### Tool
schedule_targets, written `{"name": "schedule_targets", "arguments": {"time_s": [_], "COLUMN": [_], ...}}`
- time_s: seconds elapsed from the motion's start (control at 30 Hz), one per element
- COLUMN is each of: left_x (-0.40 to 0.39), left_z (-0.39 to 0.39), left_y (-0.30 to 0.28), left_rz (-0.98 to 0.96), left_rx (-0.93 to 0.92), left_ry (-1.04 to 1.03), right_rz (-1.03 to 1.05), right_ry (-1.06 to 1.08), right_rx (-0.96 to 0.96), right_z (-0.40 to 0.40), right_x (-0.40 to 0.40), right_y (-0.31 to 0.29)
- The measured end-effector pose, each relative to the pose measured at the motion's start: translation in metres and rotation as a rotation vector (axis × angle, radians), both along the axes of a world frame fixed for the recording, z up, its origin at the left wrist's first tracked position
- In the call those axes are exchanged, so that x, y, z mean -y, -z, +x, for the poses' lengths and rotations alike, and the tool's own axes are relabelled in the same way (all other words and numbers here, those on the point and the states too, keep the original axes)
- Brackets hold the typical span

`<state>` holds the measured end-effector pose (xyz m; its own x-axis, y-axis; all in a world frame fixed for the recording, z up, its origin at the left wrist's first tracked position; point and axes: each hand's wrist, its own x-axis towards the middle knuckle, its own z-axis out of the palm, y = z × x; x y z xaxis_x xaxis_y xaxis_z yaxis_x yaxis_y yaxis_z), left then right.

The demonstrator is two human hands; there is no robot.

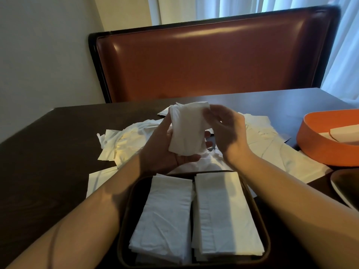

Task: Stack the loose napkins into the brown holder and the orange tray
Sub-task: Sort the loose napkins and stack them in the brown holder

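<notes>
My left hand (165,150) cups a folded white napkin (187,129) from below, above the middle of the table. My right hand (227,131) pinches the napkin's upper right edge. Below my hands stands the brown holder (126,210), with two side-by-side stacks of folded napkins (194,216) in it. A pile of loose napkins (124,142) is spread on the table behind and beside my hands. The orange tray (314,140) is at the right edge, with some white napkins (343,133) inside.
The dark wooden table (58,133) carries everything. A brown leather bench back (213,61) rises behind it, under a curtained window. A dark dish rim (342,183) shows at the right, just below the orange tray.
</notes>
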<state>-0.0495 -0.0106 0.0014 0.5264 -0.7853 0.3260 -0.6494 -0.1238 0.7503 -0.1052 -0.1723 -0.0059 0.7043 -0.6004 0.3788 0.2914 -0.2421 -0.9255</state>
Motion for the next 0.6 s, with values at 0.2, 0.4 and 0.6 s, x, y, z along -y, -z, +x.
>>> {"name": "schedule_targets", "arguments": {"time_s": [0.2, 0.4, 0.6], "left_x": [0.009, 0.0, 0.007], "left_z": [0.011, 0.002, 0.002], "left_y": [0.004, 0.01, 0.003], "left_rz": [-0.121, -0.094, -0.158], "left_rx": [-0.538, -0.514, -0.796], "left_ry": [-0.093, -0.005, 0.097], "right_rz": [-0.122, -0.128, 0.121], "right_ry": [0.029, -0.042, -0.047], "right_rx": [0.088, 0.078, 0.209], "right_z": [-0.001, -0.004, -0.004], "right_x": [0.008, 0.008, 0.009], "right_y": [-0.007, -0.012, -0.013]}}
